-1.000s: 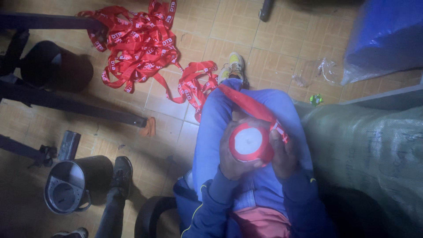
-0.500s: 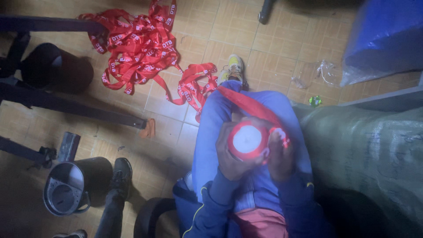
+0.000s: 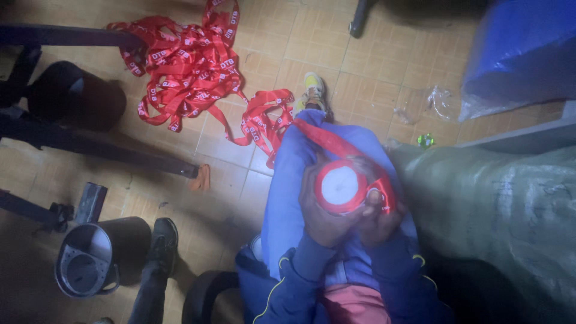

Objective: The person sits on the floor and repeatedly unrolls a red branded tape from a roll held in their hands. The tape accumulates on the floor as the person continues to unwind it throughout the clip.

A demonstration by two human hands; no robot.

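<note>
1 head-worn view, looking steeply down, close over lap and floor (image 3: 372,72)

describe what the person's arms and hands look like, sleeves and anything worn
Both arms are covered to the wrist by dark navy long sleeves with thin yellow piping along the seams and ribbed cuffs. The left hand and right hand are bare, with no gloves. No watch, ring or band can be made out in this dim view. Under the open jacket front a reddish garment shows.

A tan tiled floor (image 3: 372,66) carries a loose heap of red printed ribbon (image 3: 186,66), a dark cylindrical container (image 3: 96,258), crumpled clear plastic wrap (image 3: 429,105), a small green bottle cap (image 3: 425,141) and a grey-green woven sack (image 3: 504,210).
</note>
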